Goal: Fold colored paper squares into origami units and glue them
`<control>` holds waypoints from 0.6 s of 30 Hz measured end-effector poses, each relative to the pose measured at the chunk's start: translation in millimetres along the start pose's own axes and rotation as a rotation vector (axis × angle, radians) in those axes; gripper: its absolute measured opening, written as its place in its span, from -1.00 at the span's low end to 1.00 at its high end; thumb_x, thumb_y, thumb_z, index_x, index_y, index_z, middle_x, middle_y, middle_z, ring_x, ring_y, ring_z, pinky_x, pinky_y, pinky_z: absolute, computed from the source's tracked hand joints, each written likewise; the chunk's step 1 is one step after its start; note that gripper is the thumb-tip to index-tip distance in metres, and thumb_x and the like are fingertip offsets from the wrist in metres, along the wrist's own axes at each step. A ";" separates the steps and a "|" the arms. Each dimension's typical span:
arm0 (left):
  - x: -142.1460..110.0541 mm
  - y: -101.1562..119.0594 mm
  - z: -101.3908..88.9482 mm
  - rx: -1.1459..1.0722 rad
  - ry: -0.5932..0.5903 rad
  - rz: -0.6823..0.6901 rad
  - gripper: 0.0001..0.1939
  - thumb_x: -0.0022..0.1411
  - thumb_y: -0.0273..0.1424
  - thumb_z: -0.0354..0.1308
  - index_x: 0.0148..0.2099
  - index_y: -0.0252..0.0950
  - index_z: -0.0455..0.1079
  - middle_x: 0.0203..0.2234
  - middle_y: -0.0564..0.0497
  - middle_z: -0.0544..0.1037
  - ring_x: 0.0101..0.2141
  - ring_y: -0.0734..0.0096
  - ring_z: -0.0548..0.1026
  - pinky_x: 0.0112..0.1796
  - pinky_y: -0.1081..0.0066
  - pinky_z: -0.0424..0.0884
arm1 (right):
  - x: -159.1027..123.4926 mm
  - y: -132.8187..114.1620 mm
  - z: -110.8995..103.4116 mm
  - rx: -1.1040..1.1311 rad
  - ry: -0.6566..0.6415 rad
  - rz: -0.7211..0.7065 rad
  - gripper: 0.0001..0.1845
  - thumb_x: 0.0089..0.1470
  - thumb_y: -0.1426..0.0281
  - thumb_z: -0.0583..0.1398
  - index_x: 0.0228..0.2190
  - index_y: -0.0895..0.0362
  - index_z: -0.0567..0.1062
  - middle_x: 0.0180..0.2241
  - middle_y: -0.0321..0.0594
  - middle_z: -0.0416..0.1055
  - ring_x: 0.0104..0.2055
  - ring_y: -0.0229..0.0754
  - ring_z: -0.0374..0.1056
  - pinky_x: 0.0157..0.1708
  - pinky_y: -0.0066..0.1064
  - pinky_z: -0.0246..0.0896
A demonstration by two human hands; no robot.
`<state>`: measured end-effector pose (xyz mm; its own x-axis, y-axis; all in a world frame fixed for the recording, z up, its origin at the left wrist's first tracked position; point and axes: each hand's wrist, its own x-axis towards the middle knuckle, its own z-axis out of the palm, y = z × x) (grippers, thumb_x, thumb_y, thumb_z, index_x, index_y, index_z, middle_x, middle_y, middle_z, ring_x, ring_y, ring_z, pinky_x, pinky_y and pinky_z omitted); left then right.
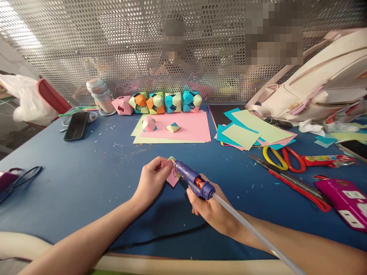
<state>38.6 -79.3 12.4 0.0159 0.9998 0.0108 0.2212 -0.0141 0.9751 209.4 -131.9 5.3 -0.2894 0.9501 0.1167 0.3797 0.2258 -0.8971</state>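
Observation:
Near the middle of the blue table, my left hand [154, 176] pinches a small folded paper piece [173, 178], pink with some pale green. My right hand [210, 206] is wrapped round a purple glue gun [187, 173], whose nozzle points left and meets the paper at my left fingertips. A long translucent glue stick [246, 219] sticks out of the gun's back end. Beyond my hands, a pink and blue folded paper ball [149, 124] and a small pale green and blue folded unit [173, 127] rest on pink paper sheets [195, 126].
Several folded paper balls [156, 103] line the mesh panel at the back. To the right lie cut paper [243, 133], scissors [286, 158], a box cutter [289, 179], a magenta power strip [342, 202] and a backpack [312, 80]. A phone [77, 126] and bottle [100, 95] are left.

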 end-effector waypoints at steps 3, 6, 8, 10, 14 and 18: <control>0.8 -1.9 -0.5 -0.027 -0.021 -0.020 -0.80 0.10 -0.26 0.18 -0.41 -0.31 0.42 -0.56 0.07 0.47 -0.48 0.45 0.37 -0.40 0.48 0.29 | 0.2 1.1 0.9 -0.003 0.010 -0.013 -0.86 0.17 0.32 0.02 -0.41 0.08 0.19 -0.66 -0.43 0.22 -0.63 -0.30 0.25 -0.57 -0.43 0.20; 0.7 -3.1 -1.1 -0.026 -0.042 -0.011 -0.80 0.12 -0.27 0.17 -0.40 -0.31 0.42 -0.55 0.08 0.47 -0.47 0.46 0.37 -0.39 0.48 0.29 | 0.9 1.6 1.5 -0.005 0.001 0.009 -0.85 0.18 0.32 0.02 -0.42 0.08 0.20 -0.67 -0.43 0.22 -0.63 -0.29 0.26 -0.57 -0.43 0.21; 0.2 -3.0 -1.4 -0.008 -0.040 -0.007 -0.80 0.12 -0.26 0.17 -0.40 -0.31 0.43 -0.55 0.08 0.47 -0.47 0.47 0.36 -0.39 0.48 0.28 | 1.2 1.5 1.4 -0.003 0.002 0.029 -0.84 0.18 0.31 0.01 -0.43 0.08 0.19 -0.68 -0.43 0.21 -0.63 -0.29 0.26 -0.56 -0.43 0.21; -0.1 -2.4 -1.5 0.007 -0.028 -0.015 -0.80 0.11 -0.26 0.18 -0.40 -0.31 0.42 -0.56 0.08 0.46 -0.48 0.48 0.35 -0.41 0.49 0.27 | 1.0 1.5 1.0 0.001 0.007 0.032 -0.83 0.18 0.31 0.01 -0.44 0.08 0.19 -0.69 -0.44 0.21 -0.64 -0.29 0.26 -0.56 -0.43 0.22; 0.5 -1.3 -1.1 0.006 -0.020 -0.024 -0.81 0.09 -0.27 0.18 -0.42 -0.31 0.42 -0.57 0.08 0.45 -0.49 0.48 0.34 -0.42 0.48 0.27 | -0.1 1.7 0.4 0.011 0.002 0.012 -0.84 0.19 0.31 0.01 -0.42 0.08 0.20 -0.68 -0.43 0.21 -0.63 -0.29 0.26 -0.56 -0.43 0.22; 1.7 -1.4 -0.2 -0.057 -0.035 -0.060 -0.83 0.06 -0.29 0.18 -0.42 -0.31 0.41 -0.54 0.06 0.48 -0.47 0.43 0.39 -0.40 0.46 0.31 | -0.3 1.0 0.1 0.005 0.005 -0.004 -0.84 0.19 0.31 0.01 -0.43 0.08 0.19 -0.67 -0.43 0.22 -0.64 -0.29 0.26 -0.57 -0.43 0.22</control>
<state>38.2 -77.5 11.0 0.0385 0.9977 -0.0552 0.1670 0.0481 0.9848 209.7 -132.0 4.3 -0.2864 0.9502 0.1226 0.3744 0.2288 -0.8986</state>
